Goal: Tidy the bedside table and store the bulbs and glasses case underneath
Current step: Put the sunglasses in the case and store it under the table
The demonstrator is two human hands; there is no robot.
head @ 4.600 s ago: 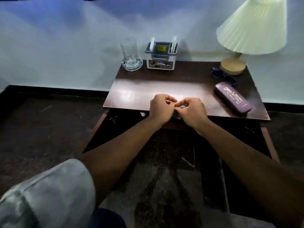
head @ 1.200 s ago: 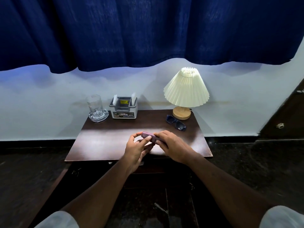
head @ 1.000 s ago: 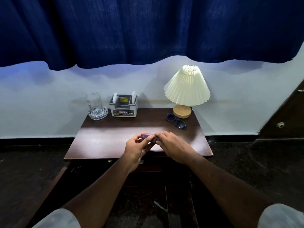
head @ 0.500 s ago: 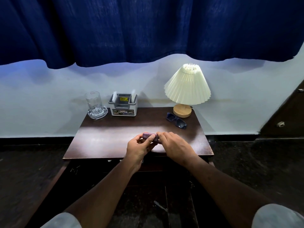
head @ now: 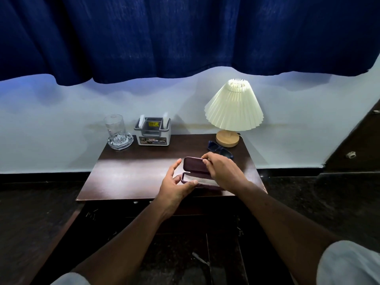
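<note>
Room: head view; a dark blue curtain [head: 164,38] hangs over a pale wall, with a dark floor below.
Bench: a dark wooden bedside bench [head: 127,177] stands against the wall, and light glares across its middle.
Back row: a clear glass [head: 116,130] in a glass dish stands at the back left, with a grey organiser box [head: 153,131] just beside it and a pleated cream lamp [head: 233,109] at the back right.
Sunglasses: dark sunglasses [head: 218,148] lie loose just in front of the lamp base, outside any case.
Glasses case: the purple glasses case [head: 194,171] sits over the front centre of the bench, between the hands, with its lid raised and a pale lining showing.
Left hand: the left hand [head: 176,186] cups the lower shell from the left end, with the thumb on the near rim and the fingers spread.
Right hand: the right hand [head: 222,171] pinches the top edge of the lid and covers the case's right half.
Change: half a second ago the case was shut between both hands; now it is open.
Meaning: the sunglasses probably go in next, before the case is stored underneath.
Bulbs: none are clearly visible here.
Underneath: the space below the bench is dark, and its contents cannot be made out.
</note>
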